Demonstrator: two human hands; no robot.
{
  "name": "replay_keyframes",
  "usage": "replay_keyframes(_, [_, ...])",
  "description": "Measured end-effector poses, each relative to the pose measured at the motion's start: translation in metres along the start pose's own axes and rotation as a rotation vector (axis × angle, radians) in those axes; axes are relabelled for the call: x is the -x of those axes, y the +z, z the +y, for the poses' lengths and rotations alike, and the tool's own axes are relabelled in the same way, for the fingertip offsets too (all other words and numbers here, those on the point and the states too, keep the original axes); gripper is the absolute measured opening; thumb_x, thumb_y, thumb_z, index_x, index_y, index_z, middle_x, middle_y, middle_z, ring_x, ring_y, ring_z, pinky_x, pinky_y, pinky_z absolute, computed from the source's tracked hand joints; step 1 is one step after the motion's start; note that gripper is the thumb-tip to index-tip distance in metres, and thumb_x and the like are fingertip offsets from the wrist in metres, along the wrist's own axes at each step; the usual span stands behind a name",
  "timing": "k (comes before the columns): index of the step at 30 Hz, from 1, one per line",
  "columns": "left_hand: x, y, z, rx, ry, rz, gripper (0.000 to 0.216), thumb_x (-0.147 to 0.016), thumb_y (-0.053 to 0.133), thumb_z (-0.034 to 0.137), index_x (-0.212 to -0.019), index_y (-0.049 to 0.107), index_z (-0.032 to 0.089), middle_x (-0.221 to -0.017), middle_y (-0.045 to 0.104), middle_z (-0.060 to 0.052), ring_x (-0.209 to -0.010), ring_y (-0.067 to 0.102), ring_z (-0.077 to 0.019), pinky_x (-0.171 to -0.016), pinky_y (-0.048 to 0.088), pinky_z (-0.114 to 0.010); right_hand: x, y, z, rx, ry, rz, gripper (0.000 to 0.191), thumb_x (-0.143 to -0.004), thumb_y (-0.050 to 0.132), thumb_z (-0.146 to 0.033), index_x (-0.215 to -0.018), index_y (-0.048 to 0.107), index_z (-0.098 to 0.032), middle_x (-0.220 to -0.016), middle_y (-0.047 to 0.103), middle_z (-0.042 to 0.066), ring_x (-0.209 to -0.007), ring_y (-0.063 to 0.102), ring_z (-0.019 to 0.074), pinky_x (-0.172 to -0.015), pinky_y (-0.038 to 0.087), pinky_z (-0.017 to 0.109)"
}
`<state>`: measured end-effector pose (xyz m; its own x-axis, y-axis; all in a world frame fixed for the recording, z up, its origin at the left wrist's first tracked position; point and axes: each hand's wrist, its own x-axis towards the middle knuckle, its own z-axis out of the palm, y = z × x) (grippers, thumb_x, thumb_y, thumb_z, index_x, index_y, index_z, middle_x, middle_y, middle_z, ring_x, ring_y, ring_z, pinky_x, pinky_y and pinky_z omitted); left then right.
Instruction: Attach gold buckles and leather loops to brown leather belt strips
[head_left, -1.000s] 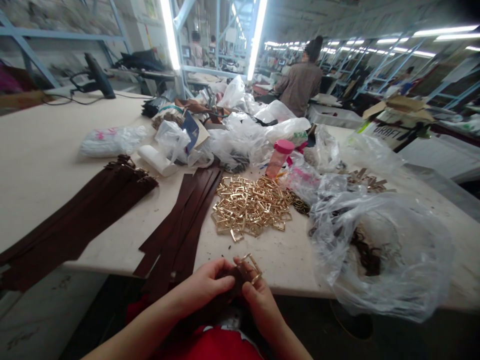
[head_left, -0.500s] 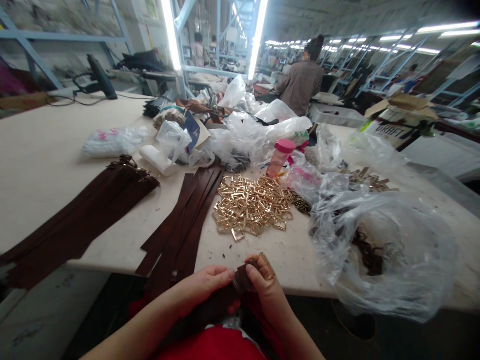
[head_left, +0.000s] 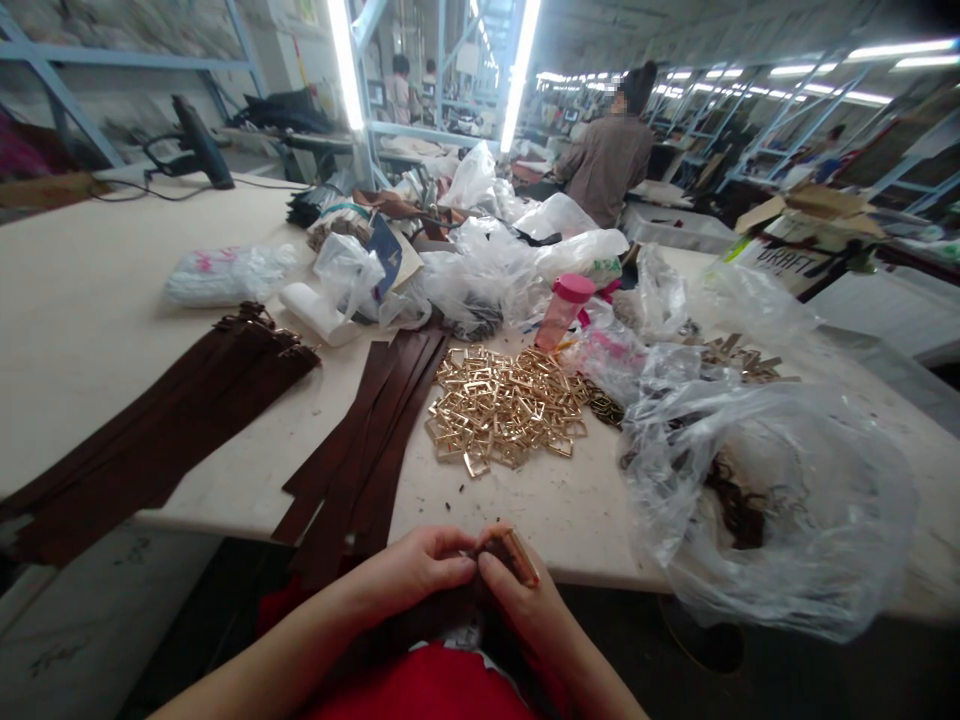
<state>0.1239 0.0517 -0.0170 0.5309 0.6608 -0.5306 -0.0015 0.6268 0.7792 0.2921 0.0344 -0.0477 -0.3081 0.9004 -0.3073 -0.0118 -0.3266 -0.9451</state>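
Observation:
At the table's near edge my left hand (head_left: 424, 568) is closed, thumb and fingers pinching the end of a dark brown leather strap (head_left: 450, 608). My right hand (head_left: 529, 602) meets it fingertip to fingertip, closed around a gold belt buckle (head_left: 523, 558) at that strap end. My fingers cover most of the join between strap and buckle. Just beyond lies a heap of gold rectangular buckles (head_left: 506, 405). Left of the heap, several loose brown straps (head_left: 367, 440) hang over the edge. Farther left is a bundle of straps (head_left: 172, 410) with buckles at their far ends.
A crumpled clear plastic bag (head_left: 840, 500) with dark pieces inside overhangs the table's right edge. A pink-lidded jar (head_left: 559, 310) stands behind the buckles. Plastic bags (head_left: 487, 265) pile up across the back. Beyond the table is a person in a brown top (head_left: 611, 165).
My hands have drawn together, and the strap end shows less between them. The buckle in my right hand has tilted and sits slightly lower.

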Motion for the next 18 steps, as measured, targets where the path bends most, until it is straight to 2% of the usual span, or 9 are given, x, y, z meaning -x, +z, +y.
replay_keyframes(3, [0.003, -0.001, 0.001, 0.015, 0.0, -0.013, 0.04, -0.07, 0.061, 0.029, -0.108, 0.059, 0.016, -0.067, 0.061, 0.003, -0.056, 0.052, -0.0089, -0.054, 0.039, -0.019, 0.001, 0.004, -0.002, -0.05, 0.019, 0.024, 0.03, -0.08, 0.05, -0.048, -0.09, 0.06, -0.022, -0.078, 0.059, 0.003, -0.077, 0.052, 0.0188, -0.069, 0.044, 0.03])
replay_keyframes(5, [0.003, -0.001, 0.0, -0.03, 0.022, 0.013, 0.044, -0.07, 0.058, 0.023, -0.113, 0.055, 0.016, -0.051, 0.046, 0.009, -0.042, 0.037, -0.0049, -0.042, 0.027, -0.016, 0.001, 0.011, -0.002, -0.025, -0.016, 0.055, 0.036, -0.081, 0.047, -0.051, -0.096, 0.062, -0.023, -0.09, 0.063, 0.006, -0.091, 0.053, 0.0221, -0.081, 0.043, 0.033])
replay_keyframes(7, [0.004, 0.0, -0.002, -0.109, 0.04, 0.081, 0.05, -0.068, 0.057, 0.019, -0.117, 0.051, 0.016, -0.048, 0.037, 0.011, -0.039, 0.029, -0.0042, -0.038, 0.02, -0.016, 0.001, 0.018, 0.001, 0.019, -0.067, 0.089, 0.04, -0.08, 0.046, -0.053, -0.102, 0.062, -0.024, -0.104, 0.062, 0.007, -0.104, 0.05, 0.0239, -0.093, 0.037, 0.035])
replay_keyframes(9, [0.006, 0.0, -0.004, -0.169, 0.041, 0.168, 0.06, -0.067, 0.057, 0.019, -0.124, 0.043, 0.015, -0.051, 0.038, 0.011, -0.042, 0.031, -0.0049, -0.039, 0.021, -0.016, 0.001, 0.024, 0.005, 0.041, -0.101, 0.12, 0.042, -0.08, 0.047, -0.054, -0.105, 0.062, -0.025, -0.109, 0.061, 0.007, -0.111, 0.047, 0.0246, -0.098, 0.033, 0.035])
replay_keyframes(11, [0.015, -0.003, -0.003, -0.22, 0.019, 0.185, 0.067, -0.068, 0.058, 0.023, -0.13, 0.035, 0.017, -0.056, 0.044, 0.009, -0.045, 0.037, -0.0065, -0.042, 0.026, -0.017, -0.003, 0.025, 0.01, 0.026, -0.092, 0.133, 0.042, -0.078, 0.049, -0.055, -0.105, 0.063, -0.026, -0.105, 0.062, 0.006, -0.105, 0.051, 0.0251, -0.094, 0.037, 0.035])
replay_keyframes(13, [0.03, -0.011, 0.002, -0.341, -0.009, 0.159, 0.054, -0.069, 0.059, 0.029, -0.121, 0.048, 0.02, -0.063, 0.053, 0.006, -0.05, 0.045, -0.0097, -0.045, 0.032, -0.018, -0.01, 0.024, 0.014, -0.005, -0.045, 0.123, 0.043, -0.077, 0.051, -0.055, -0.107, 0.062, -0.026, -0.09, 0.064, 0.005, -0.085, 0.057, 0.0232, -0.079, 0.044, 0.033])
replay_keyframes(15, [0.05, -0.027, 0.014, -0.524, 0.003, 0.176, 0.031, -0.071, 0.058, 0.034, -0.099, 0.062, 0.022, -0.073, 0.062, 0.002, -0.062, 0.054, -0.0144, -0.052, 0.038, -0.021, -0.021, 0.022, 0.02, -0.028, -0.054, 0.1, 0.05, -0.075, 0.053, -0.055, -0.115, 0.057, -0.025, -0.074, 0.062, 0.003, -0.064, 0.054, 0.0188, -0.062, 0.043, 0.03])
replay_keyframes(16, [0.06, -0.038, 0.021, -0.616, 0.033, 0.223, 0.024, -0.074, 0.056, 0.036, -0.091, 0.065, 0.021, -0.077, 0.064, 0.002, -0.068, 0.057, -0.0163, -0.057, 0.04, -0.021, -0.027, 0.021, 0.024, -0.031, -0.088, 0.076, 0.055, -0.074, 0.054, -0.055, -0.119, 0.053, -0.025, -0.067, 0.059, 0.001, -0.056, 0.051, 0.0167, -0.056, 0.041, 0.029])
replay_keyframes(18, [0.077, -0.067, 0.039, -0.77, 0.122, 0.365, 0.024, -0.08, 0.048, 0.037, -0.088, 0.065, 0.022, -0.084, 0.066, 0.001, -0.078, 0.059, -0.0178, -0.065, 0.041, -0.022, -0.038, 0.021, 0.033, 0.005, -0.175, 0.038, 0.062, -0.069, 0.059, -0.056, -0.122, 0.051, -0.024, -0.057, 0.054, -0.002, -0.048, 0.045, 0.0141, -0.05, 0.036, 0.027])
